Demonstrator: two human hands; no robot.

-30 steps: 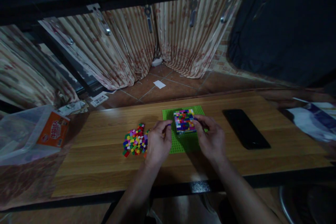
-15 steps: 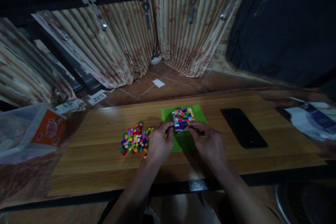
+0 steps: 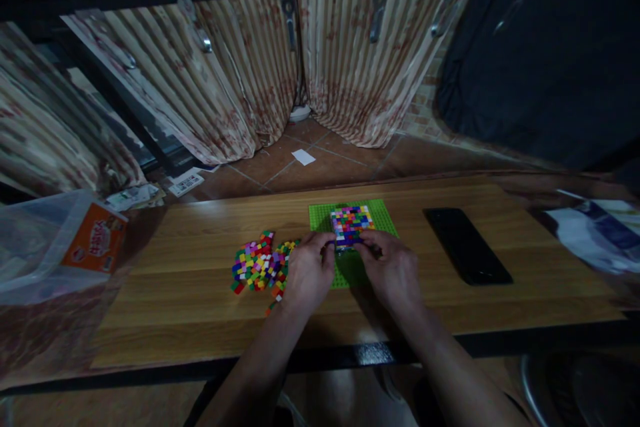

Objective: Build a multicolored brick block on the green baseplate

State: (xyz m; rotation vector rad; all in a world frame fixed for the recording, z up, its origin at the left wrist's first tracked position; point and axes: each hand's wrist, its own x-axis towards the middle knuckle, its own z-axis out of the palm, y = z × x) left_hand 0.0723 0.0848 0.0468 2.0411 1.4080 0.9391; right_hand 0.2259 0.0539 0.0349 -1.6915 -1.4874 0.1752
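A block of many small coloured building bricks (image 3: 351,219) stands on a green studded baseplate (image 3: 380,213). At its near left corner, my left hand (image 3: 311,268) is closed in a pinch on a small dark purple brick. My right hand (image 3: 393,268) pinches another purple brick at the near right corner; fingertips hide most of both. Between the two hands runs a dark blue-purple row (image 3: 348,241) along the block's near edge. Left of my left hand lies a heap of loose small bricks (image 3: 257,263) in mixed colours, which that hand partly covers.
On the wooden table (image 3: 175,307), a black phone (image 3: 467,245) lies right of the baseplate. Beyond the left end is a clear plastic bin (image 3: 45,240) with an orange label. White and purple packaging (image 3: 595,230) lies off the right end. Curtains (image 3: 240,73) hang behind.
My hands have come slightly closer together at the block's near edge, and the dark purple pieces at the fingertips now sit against its near row. The view has shifted slightly.
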